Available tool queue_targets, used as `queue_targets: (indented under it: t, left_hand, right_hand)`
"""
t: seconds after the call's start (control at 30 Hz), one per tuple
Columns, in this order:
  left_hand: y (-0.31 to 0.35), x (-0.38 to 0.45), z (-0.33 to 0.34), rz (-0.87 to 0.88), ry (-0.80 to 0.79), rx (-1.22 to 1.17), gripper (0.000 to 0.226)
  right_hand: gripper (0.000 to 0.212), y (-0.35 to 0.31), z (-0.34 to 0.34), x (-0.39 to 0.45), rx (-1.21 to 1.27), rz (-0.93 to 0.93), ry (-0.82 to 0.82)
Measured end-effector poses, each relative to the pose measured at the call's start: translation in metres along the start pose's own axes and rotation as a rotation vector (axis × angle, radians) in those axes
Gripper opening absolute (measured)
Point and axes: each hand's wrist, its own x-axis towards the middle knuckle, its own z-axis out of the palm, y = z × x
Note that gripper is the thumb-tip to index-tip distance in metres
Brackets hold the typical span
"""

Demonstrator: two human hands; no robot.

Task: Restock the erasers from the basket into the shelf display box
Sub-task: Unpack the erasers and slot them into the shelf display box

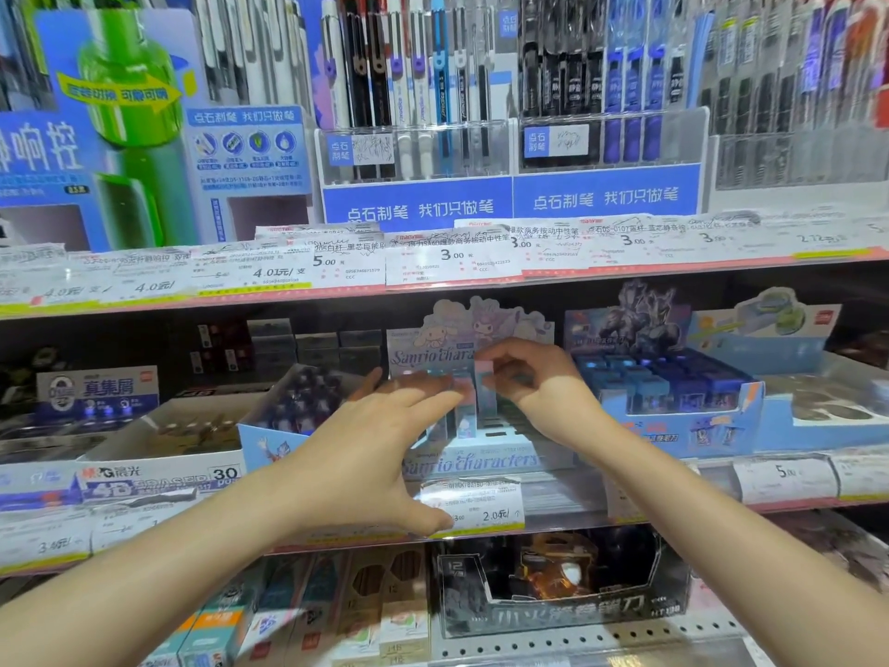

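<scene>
Eraser (483, 387) pinched between right hand (529, 377), left hand (385, 435).

a stationery shop aisle, tiered retail shelves (481, 281) edged with printed price tags (452, 257), rows of pens (409, 65) in clear display racks above, branded cardboard display boxes (673, 392) of erasers and sharpeners packed side by side below

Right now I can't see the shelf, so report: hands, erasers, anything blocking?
Right hand pinching eraser upright over Sanrio display box. Left hand open, fingers touching erasers. Nothing blocking.
</scene>
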Motion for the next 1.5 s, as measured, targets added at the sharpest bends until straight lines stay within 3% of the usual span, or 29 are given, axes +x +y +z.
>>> queue_targets:
  t: [0.17, 0.63, 0.87, 1.0, 1.13, 1.23, 1.33, 1.5]
  left_hand:
    - [-0.001, 0.000, 0.000, 0.001, -0.012, 0.014, 0.107]
    - [-0.003, -0.002, 0.005, 0.016, 0.057, -0.050, 0.104]
    - [-0.008, 0.008, 0.001, 0.022, 0.043, -0.084, 0.079]
    - [0.005, 0.001, 0.000, 0.025, 0.207, -0.111, 0.066]
    - [0.032, -0.009, -0.001, -0.008, 0.401, -0.086, 0.046]
    - [0.056, -0.020, -0.001, -0.061, 0.453, -0.137, 0.034]
    - [0.078, -0.039, 0.008, -0.137, 0.409, -0.266, 0.029]
    - [0.096, -0.082, 0.057, -0.279, 0.177, -0.419, 0.032]
  right_hand:
    - [0.034, -0.003, 0.001, -0.005, -0.281, -0.103, 0.071]
    - [0.034, -0.007, 0.002, -0.010, -0.353, -0.042, 0.063]
    - [0.054, -0.012, -0.006, -0.020, -0.385, -0.049, 0.020]
    - [0.030, -0.019, -0.017, -0.041, -0.319, -0.200, 0.051]
    - [0.032, -0.020, -0.028, -0.067, -0.215, -0.281, -0.049]
    - [0.020, -0.021, -0.036, -0.088, -0.075, -0.261, -0.086]
    - [0.013, -0.020, -0.037, -0.115, 0.083, -0.174, -0.121]
    - [0.006, 0.001, -0.017, -0.173, 0.255, 0.028, -0.280]
